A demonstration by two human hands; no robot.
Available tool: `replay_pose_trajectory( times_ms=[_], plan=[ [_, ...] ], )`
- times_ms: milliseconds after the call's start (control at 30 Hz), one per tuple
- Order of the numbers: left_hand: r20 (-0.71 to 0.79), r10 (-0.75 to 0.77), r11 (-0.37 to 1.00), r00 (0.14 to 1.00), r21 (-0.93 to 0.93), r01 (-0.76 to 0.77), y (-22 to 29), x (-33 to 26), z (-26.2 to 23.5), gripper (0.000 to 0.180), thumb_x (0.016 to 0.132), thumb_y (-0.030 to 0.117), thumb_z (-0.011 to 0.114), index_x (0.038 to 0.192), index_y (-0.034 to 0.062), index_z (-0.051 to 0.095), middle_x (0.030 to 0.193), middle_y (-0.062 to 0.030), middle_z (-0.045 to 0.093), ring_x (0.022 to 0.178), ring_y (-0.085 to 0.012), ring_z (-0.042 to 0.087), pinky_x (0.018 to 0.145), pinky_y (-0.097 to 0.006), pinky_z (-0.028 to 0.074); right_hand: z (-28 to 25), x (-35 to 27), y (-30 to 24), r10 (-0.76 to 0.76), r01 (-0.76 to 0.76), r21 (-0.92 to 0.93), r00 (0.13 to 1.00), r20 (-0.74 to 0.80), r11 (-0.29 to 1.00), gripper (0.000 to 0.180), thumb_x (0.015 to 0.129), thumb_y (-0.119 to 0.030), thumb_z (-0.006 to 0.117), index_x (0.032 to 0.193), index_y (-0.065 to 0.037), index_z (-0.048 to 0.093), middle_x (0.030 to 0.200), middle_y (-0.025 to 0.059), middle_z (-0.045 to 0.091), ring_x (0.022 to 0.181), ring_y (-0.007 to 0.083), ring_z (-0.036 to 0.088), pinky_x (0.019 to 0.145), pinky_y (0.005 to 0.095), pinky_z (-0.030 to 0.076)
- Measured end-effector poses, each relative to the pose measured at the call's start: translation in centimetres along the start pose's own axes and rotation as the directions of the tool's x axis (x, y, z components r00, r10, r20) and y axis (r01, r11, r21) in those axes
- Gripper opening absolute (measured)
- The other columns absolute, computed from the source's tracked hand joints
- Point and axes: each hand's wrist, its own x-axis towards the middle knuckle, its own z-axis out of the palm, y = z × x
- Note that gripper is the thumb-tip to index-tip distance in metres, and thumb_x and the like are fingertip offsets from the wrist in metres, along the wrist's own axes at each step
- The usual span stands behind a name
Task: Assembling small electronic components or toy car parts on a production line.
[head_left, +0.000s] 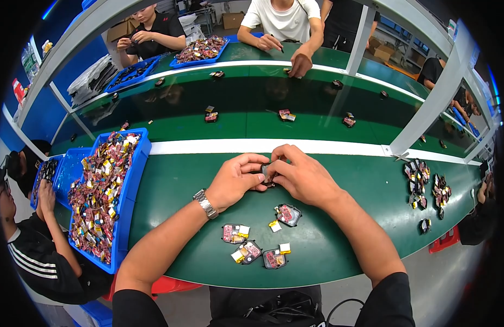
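Both hands meet just above the centre of the green worktop (pixel 170 218). The left hand (pixel 235 180) and the right hand (pixel 301 174) pinch the same small dark part (pixel 267 173) between their fingertips, each hand closed narrowly round it; the part itself is mostly hidden by the fingers. A metal wristwatch (pixel 205 204) sits on the left wrist.

At six o'clock from the hands, a loose group of small assemblies (pixel 249 252) with red and yellow pieces lies flat on the worktop, and one more assembly (pixel 288 215) lies at about five o'clock, just beside a small yellow piece (pixel 275 225).

At nine o'clock stands a blue tray (pixel 133 180) heaped with the same kind of parts. At three o'clock, well apart, a cluster of finished pieces (pixel 426 188) lies near the worktop's edge.

At twelve o'clock, a darker conveyor belt (pixel 246 103) carries scattered pieces, and other people work on its far side. Another person sits at the far left.
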Motion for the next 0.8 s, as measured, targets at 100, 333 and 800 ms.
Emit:
replay_pose_trajectory(
  times_ms=[100, 333, 800],
  plan=[
    [0.000, 0.007, 1.000, 1.000, 0.017, -0.007, -0.1, 0.1, 0.0, 0.037, 0.092, -0.004, 0.055, 0.128, -0.0030, 0.050, 0.111, -0.0113, 0.063, 0.094, -0.0150, 0.065, 0.083, -0.028, 0.059, 0.0, 0.0, 0.3, -0.044, 0.044, -0.013, 0.998, -0.034, 0.999, 0.015, 0.080, -0.008, 0.070, 0.093, -0.008, 0.063, 0.106, 0.0069, 0.052, 0.098, 0.0261, 0.057, 0.079, 0.0393, 0.050],
    [0.004, -0.001, 1.000, 1.000, 0.022, 0.001, -0.1, 0.1, -0.1, 0.039, 0.091, -0.005, 0.057, 0.129, -0.0026, 0.049, 0.114, -0.0121, 0.061, 0.097, -0.0153, 0.065, 0.084, -0.029, 0.058, 0.6, -0.2, 0.7, -0.007, 0.012, 0.053, 0.997, -0.081, 0.999, 0.010, 0.080, -0.009, 0.071, 0.089, -0.006, 0.069, 0.113, 0.0066, 0.054, 0.105, 0.0261, 0.055, 0.086, 0.0382, 0.050],
    [0.018, 0.013, 0.999, 1.000, 0.044, -0.014, 0.2, -0.2, 0.1, 0.035, 0.093, -0.004, 0.054, 0.127, -0.0024, 0.050, 0.116, -0.0125, 0.062, 0.098, -0.0161, 0.065, 0.085, -0.029, 0.058, 0.9, -0.4, 0.5, 0.066, -0.046, 0.212, 0.994, -0.087, 0.976, 0.010, 0.082, -0.011, 0.068, 0.089, -0.005, 0.070, 0.117, 0.0081, 0.059, 0.113, 0.0269, 0.053, 0.091, 0.0377, 0.049]
  ],
)
